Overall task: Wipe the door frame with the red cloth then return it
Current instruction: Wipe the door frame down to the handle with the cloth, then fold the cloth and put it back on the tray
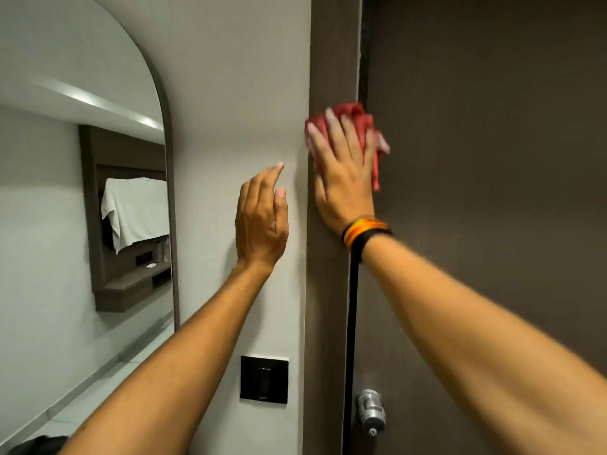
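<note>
— Where's the red cloth (356,126) at this point?

— Bunched up under the right hand (343,178), which has its palm and spread fingers flat on it and pins it against the dark door frame (331,60), at about the height of the person's raised arms. A fold of it hangs off the frame's inner edge, toward the door (492,159).

— So the wiping is under way?

— I'd judge it to be mid-wipe, yes. The cloth is on the frame, not resting anywhere, so the return step is plainly not done. How much of the frame has been covered I can't say: the wood looks the same above and below the hand, and the hand and cloth are a little blurred.

— And the other hand?

— The left hand (262,218) is open and holds nothing. Its fingers are loosely extended and it sits flat at the pale wall (236,77) just beside the frame; whether it truly touches the wall or hovers close to it is hard to tell.

— What's left, then?

— By my reckoning, the stretch of frame running up out of view and the length going down past the switch plate (264,379) and the door knob (371,410), then taking the cloth back. Where it belongs isn't shown; the mirror (65,159) to the left only reflects a shelf unit with a white towel
</note>
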